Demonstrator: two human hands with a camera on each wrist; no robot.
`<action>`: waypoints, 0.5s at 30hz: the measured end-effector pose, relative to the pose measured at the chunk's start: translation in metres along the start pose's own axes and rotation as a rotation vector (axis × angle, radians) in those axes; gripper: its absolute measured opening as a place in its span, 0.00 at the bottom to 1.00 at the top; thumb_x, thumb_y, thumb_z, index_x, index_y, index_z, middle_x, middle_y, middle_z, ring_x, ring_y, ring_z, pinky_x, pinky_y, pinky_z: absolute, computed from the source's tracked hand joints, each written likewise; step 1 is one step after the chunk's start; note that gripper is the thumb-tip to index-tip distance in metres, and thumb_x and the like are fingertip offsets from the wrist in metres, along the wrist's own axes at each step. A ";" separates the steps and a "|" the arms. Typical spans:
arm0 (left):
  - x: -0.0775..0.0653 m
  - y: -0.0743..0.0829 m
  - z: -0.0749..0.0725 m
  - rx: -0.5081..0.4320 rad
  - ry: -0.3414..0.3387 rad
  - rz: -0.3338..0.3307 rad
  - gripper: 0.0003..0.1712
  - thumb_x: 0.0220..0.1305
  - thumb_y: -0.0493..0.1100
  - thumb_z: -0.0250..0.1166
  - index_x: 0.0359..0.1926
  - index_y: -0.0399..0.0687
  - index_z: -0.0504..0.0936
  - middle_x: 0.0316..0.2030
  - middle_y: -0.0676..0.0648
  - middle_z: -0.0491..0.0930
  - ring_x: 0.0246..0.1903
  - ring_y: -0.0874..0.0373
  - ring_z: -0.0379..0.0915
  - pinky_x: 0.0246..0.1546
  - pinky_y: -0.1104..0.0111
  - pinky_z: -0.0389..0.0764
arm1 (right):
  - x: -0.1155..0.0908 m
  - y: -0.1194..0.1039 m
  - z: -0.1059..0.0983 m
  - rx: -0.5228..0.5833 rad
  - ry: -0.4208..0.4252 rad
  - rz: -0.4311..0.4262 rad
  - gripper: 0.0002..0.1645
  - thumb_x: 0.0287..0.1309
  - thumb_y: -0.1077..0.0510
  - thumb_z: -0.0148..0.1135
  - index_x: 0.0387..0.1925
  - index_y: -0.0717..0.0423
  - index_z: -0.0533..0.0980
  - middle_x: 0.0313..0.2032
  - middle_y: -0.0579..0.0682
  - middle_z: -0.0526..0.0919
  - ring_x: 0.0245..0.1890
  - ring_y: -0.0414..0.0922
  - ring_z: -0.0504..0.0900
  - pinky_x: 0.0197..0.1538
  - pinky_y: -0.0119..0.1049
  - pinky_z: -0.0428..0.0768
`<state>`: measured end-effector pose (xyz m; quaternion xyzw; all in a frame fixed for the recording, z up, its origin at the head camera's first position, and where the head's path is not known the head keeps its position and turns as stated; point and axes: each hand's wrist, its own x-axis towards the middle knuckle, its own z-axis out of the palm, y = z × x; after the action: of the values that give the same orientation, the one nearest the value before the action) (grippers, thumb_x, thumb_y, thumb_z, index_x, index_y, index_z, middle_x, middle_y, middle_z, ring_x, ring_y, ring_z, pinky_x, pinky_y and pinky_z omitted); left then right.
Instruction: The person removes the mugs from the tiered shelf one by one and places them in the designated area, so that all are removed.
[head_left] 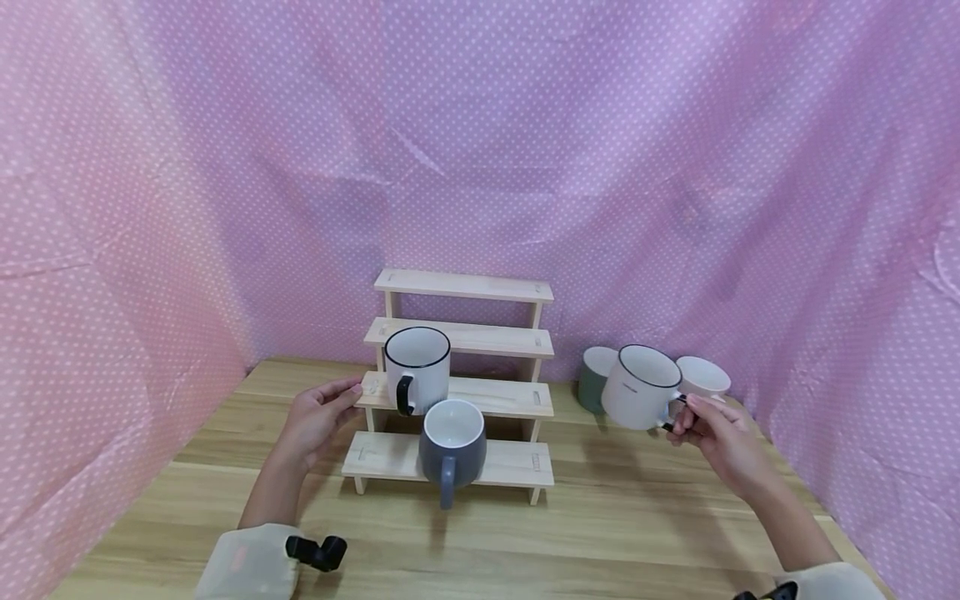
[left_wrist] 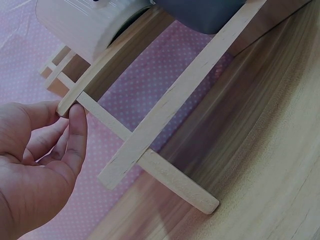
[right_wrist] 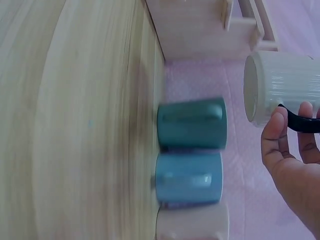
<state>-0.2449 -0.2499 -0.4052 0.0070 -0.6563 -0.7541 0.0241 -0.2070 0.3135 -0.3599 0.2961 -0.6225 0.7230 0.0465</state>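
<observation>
A stepped wooden rack [head_left: 517,398] stands on the table, and my left hand [head_left: 318,421] pinches the left end of its second step from the bottom between thumb and finger. On that step sits a white mug [head_left: 432,385] with a black rim, its black handle toward me. One step lower is a grey mug [head_left: 471,460], handle facing front. To the right of the rack, my right hand [head_left: 716,442] grips the black handle of another white black-rimmed mug [head_left: 633,396]. That mug is raised off the table and tilted a little in the right wrist view.
Behind the held mug, a green mug [right_wrist: 192,125], a blue mug [right_wrist: 187,177] and a pale mug [right_wrist: 192,222] stand in a row on the wooden table [head_left: 630,517]. A pink dotted cloth [head_left: 465,167] hangs behind and along both sides.
</observation>
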 end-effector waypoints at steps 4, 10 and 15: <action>0.000 -0.001 0.000 -0.001 -0.005 -0.002 0.30 0.75 0.37 0.62 0.69 0.23 0.66 0.46 0.53 0.80 0.44 0.65 0.80 0.53 0.73 0.83 | -0.012 -0.005 -0.017 0.014 0.030 0.013 0.23 0.80 0.69 0.35 0.31 0.69 0.74 0.32 0.52 0.79 0.35 0.43 0.83 0.39 0.36 0.88; 0.001 -0.001 -0.001 0.006 -0.006 0.001 0.30 0.75 0.38 0.62 0.69 0.23 0.66 0.46 0.52 0.80 0.44 0.65 0.80 0.53 0.73 0.83 | -0.030 -0.008 -0.041 0.007 0.093 0.029 0.24 0.80 0.70 0.35 0.30 0.69 0.75 0.31 0.51 0.81 0.34 0.44 0.84 0.41 0.36 0.88; 0.001 0.000 -0.001 0.011 -0.004 -0.004 0.30 0.75 0.38 0.62 0.69 0.23 0.66 0.47 0.51 0.79 0.44 0.65 0.80 0.55 0.72 0.83 | -0.045 -0.006 -0.059 -0.016 0.138 0.053 0.24 0.80 0.69 0.36 0.29 0.70 0.74 0.30 0.53 0.82 0.33 0.44 0.85 0.40 0.36 0.89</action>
<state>-0.2457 -0.2504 -0.4055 0.0071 -0.6605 -0.7505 0.0213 -0.1893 0.3830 -0.3797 0.2287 -0.6311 0.7376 0.0727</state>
